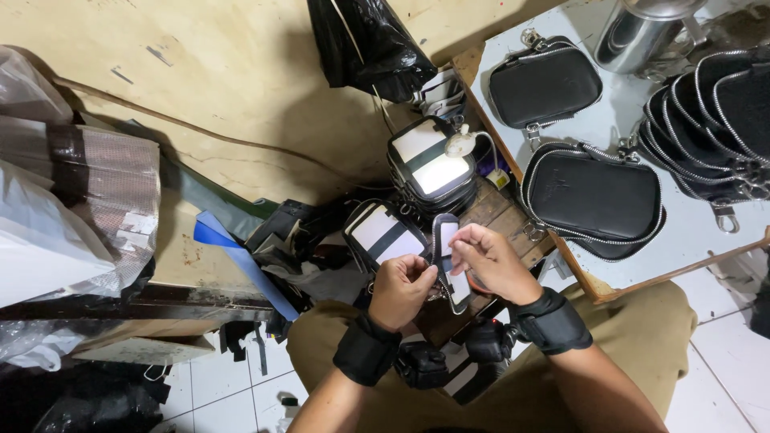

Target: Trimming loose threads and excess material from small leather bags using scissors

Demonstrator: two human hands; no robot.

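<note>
Small black zippered pouch with white card insert (449, 265) at lower centre of frame, above lap. Left hand (401, 290) grip closed on its left edge; right hand (491, 261) fingertips pinching white insert. Finished black zippered pouches (593, 196) on pale tabletop (690, 232), upper right.

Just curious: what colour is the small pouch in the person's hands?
The small zippered pouch is black with white panels, seen in the head view.

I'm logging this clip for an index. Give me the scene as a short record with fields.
Left hand: grips small pouch panel from the left
Right hand: pinches the same panel's upper edge
Panel: black rim, white face, held upright
Behind hands: stacked unfinished pouches
Right: finished black zip pouches on a pale board
Left: blue strip
</note>
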